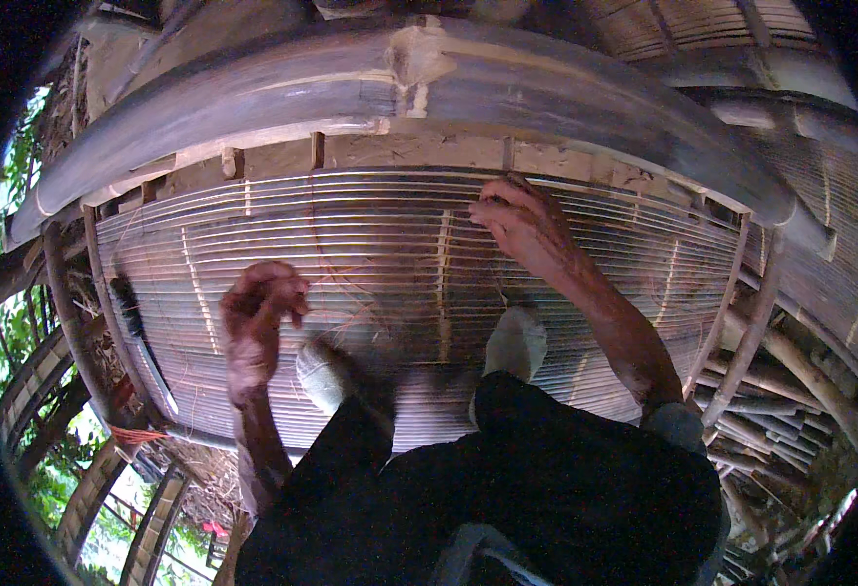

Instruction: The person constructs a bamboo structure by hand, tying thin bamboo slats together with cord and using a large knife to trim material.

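Observation:
Beneath me spreads a slatted bamboo mat [390, 227], its thin pale strips running from side to side and crossed by a few light bands. My right hand [519, 217] is over the far strips near the middle, with thumb and fingers pinched together. What lies between those fingertips is too small to name. Above the left part of the mat, my left hand [261, 305] has its fingers curled inward and is a little blurred; anything in it is hidden. Fine reddish strands [336, 269] lie loosely across the strips between the hands.
A thick bamboo pole [282, 93] spans the far side. By the left edge lies a dark-handled knife [160, 376]. Orange cord [136, 437] wraps the left corner. Pale footwear [515, 344] rests on the mat, and stacked poles [766, 410] stand at right.

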### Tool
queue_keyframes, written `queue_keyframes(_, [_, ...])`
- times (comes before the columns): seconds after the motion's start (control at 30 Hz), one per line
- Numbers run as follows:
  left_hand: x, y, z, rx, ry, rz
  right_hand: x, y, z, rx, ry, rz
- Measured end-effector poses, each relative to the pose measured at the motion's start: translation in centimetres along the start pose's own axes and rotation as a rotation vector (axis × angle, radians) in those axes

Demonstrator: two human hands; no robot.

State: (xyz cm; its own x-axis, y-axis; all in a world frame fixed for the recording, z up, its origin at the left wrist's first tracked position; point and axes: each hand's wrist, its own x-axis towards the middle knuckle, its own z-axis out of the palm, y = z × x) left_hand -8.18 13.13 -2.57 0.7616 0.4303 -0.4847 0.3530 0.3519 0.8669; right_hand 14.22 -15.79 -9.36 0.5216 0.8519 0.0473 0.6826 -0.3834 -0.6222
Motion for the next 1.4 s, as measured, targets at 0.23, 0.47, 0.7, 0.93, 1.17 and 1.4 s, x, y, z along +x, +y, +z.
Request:
queue_keyframes(0.23, [-0.4,-3.8,5.1,0.037,-0.073,-0.218,-1.3,-0.6,3.0,-0.294,0.173,-0.063])
queue_keyframes(0.47, [-1.1,-4.9,7.1,0.016,-0.132,-0.298,0.0,0.3,2.6,-0.264,0.014,-0.02])
queue_keyframes(0.7, [-0.5,-5.8,8.2,-0.032,-0.098,-0.296,-0.3,-3.8,2.2,0.015,-0.03,0.201])
queue_keyframes(0.93, [-0.3,-6.2,7.6,0.0,-0.063,-0.326,0.1,-3.3,3.6,-0.068,0.165,-0.023])
queue_keyframes(1.17, [-0.5,-7.4,7.5,-0.072,0.011,-0.307,-1.1,-1.4,3.9,-0.081,0.055,-0.094])
queue_keyframes(1.4, [-0.6,-9.2,7.3,0.243,-0.001,-0.179,-0.9,-2.3,4.7,-0.593,-0.025,-0.196])
